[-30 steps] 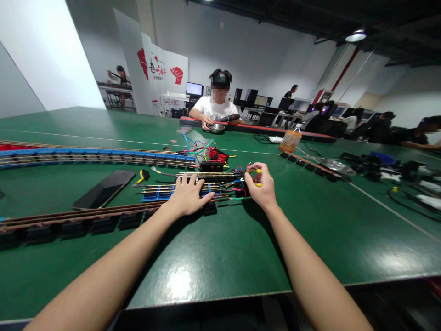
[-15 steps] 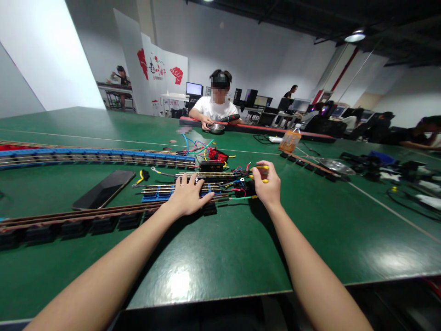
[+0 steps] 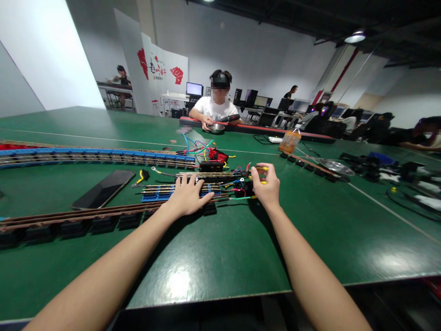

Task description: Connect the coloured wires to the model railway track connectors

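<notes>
My left hand (image 3: pixel 188 195) lies with fingers spread over the short blue-based track piece (image 3: pixel 160 193), its fingertips reaching a black track piece (image 3: pixel 210 176) behind. To the right, my right hand (image 3: pixel 268 186) is closed around yellow-handled pliers (image 3: pixel 263 169). Their dark jaws point left at the end of the black track piece; what lies between them is too small to make out. Thin coloured wires and a black block (image 3: pixel 246 188) sit just below the jaws. A green wire (image 3: pixel 241 198) runs under my right hand.
A phone (image 3: pixel 103 189) and long brown rails (image 3: pixel 86 214) lie to the left, with a curved blue track (image 3: pixel 86 155) behind. Beyond are a red connector (image 3: pixel 217 155) and an orange drink bottle (image 3: pixel 290 140). Across the table, a person holds a metal bowl (image 3: pixel 217 128).
My right hand has shifted very slightly left with the pliers. My left hand stays in place on the tracks.
</notes>
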Demonstrator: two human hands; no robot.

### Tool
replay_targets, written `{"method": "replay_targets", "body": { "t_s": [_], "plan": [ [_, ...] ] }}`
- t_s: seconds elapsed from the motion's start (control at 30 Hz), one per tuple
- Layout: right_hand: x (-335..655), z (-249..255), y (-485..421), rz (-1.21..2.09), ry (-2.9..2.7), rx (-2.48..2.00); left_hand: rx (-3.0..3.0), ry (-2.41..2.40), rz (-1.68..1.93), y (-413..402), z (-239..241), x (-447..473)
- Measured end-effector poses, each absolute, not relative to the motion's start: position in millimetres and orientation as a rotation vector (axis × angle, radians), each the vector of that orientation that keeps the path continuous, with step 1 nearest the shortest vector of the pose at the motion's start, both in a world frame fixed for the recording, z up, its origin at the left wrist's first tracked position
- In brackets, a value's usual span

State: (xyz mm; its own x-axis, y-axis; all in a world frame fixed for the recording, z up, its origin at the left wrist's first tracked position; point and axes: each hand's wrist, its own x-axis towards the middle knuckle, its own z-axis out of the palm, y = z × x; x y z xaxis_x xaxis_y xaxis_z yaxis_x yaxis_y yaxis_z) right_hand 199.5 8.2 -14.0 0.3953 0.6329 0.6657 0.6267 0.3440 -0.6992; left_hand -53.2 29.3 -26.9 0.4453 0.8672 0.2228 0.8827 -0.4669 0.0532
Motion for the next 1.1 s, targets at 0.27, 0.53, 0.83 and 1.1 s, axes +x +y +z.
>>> {"method": "replay_targets", "body": {
  "t_s": [0.27, 0.53, 0.83, 1.1],
  "plan": [
    [193, -15, 9, 0.100, -1.070, -1.348, -2.603, -1.587, -0.326, 29, -26, -52],
    [197, -22, 19, 0.335, -0.738, -1.220, -2.614, -1.594, -0.337, 30, -26, -53],
    [192, -20, 15, 0.205, -0.928, -1.194, -2.609, -1.575, -0.322, 31, -27, -54],
    [194, -17, 10, -0.061, -1.026, -1.196, -2.615, -1.590, -0.325, 31, -28, -53]
  ]
}}
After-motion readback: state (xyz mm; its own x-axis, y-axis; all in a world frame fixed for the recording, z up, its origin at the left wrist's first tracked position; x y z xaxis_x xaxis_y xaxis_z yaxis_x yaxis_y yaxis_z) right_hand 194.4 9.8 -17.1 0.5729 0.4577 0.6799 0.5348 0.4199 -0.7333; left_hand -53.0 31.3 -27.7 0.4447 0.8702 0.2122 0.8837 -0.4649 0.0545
